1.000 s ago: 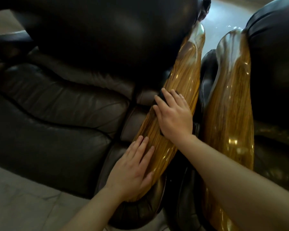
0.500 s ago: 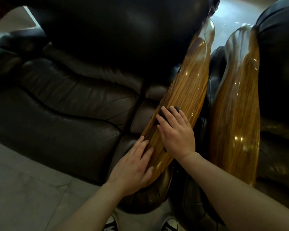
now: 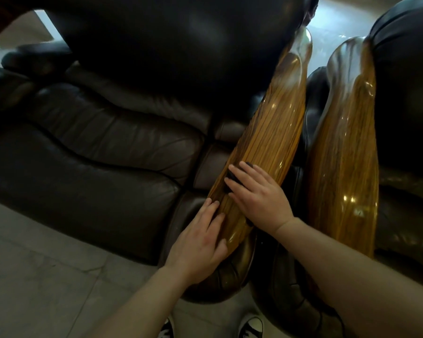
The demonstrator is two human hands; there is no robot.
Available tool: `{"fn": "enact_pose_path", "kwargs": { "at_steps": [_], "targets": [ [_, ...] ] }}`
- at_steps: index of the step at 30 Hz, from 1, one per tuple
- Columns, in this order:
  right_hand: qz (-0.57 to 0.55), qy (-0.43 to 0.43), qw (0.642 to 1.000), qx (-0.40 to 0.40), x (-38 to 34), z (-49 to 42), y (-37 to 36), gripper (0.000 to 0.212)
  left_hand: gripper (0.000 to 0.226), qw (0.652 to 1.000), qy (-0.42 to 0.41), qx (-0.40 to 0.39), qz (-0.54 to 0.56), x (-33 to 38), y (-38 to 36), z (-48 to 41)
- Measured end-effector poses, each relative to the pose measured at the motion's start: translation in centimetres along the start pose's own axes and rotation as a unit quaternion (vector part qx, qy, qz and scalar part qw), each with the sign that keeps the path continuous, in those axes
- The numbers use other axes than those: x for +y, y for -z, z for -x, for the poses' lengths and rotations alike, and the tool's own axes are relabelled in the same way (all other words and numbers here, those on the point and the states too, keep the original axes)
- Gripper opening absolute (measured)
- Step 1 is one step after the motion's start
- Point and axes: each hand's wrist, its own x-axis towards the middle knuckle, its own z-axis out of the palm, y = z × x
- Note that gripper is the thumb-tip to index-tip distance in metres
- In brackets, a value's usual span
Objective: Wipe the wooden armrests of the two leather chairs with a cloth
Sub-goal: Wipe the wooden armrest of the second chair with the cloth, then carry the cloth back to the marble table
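Note:
Two glossy wooden armrests run side by side: the left chair's armrest and the right chair's armrest. My right hand presses flat on the near part of the left chair's armrest, with a dark cloth under the palm; only its edges show past my fingers. My left hand rests flat with fingers spread on the near end of the same armrest, holding nothing.
The left dark leather chair fills the left and top of the view. The right leather chair stands close against it. Grey tiled floor lies in front. My shoes show at the bottom edge.
My right hand has slid the cloth toward me along the left chair's armrest, closer to my left hand. The camera has tilted down, so my shoes now show.

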Motion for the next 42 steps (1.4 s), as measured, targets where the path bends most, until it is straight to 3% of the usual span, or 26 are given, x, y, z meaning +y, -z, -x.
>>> {"fn": "enact_pose_path", "kwargs": {
  "at_steps": [2, 6, 8, 13, 20, 25, 28, 34, 42],
  "targets": [
    [0.002, -0.039, 0.999, 0.002, 1.4, -1.7, 0.5, 0.040, 0.067, 1.000, 0.001, 0.004, -0.012, 0.1, -0.3, 0.1],
    [-0.008, -0.196, 0.981, 0.003, 1.8, -5.9, 1.1, 0.043, 0.071, 1.000, 0.007, -0.004, -0.026, 0.2, -0.4, 0.2],
    [-0.020, -0.209, 0.978, 0.006, 0.5, -5.6, 0.8, 0.044, 0.071, 0.999, 0.017, -0.004, -0.028, 0.4, -0.5, 0.3],
    [-0.027, -0.084, 0.996, -0.003, -3.1, -1.2, -0.2, 0.044, 0.068, 0.999, 0.047, 0.011, -0.003, 1.4, -0.6, 0.7],
    [-0.041, 0.015, 0.998, -0.053, -6.7, 2.3, -0.9, 0.043, 0.063, 0.990, 0.142, 0.019, 0.005, -0.2, 1.3, 8.1],
    [0.026, 0.176, 0.979, -0.100, -8.4, 0.9, 0.2, 0.035, 0.059, 0.968, 0.234, 0.069, 0.054, -2.2, 3.5, 14.4],
    [-0.028, 0.161, 0.973, -0.162, -12.6, -1.4, 2.6, 0.033, 0.059, 0.958, 0.275, 0.073, 0.039, -3.0, 4.5, 18.7],
    [-0.134, 0.113, 0.969, -0.177, -24.1, -4.5, 7.5, 0.031, 0.066, 0.917, 0.384, 0.069, -0.078, -4.3, 7.2, 27.6],
    [-0.138, 0.156, 0.954, -0.217, -34.4, -5.8, 10.5, 0.033, 0.073, 0.881, 0.451, 0.115, -0.087, -5.4, 8.8, 36.9]
  ]
}}
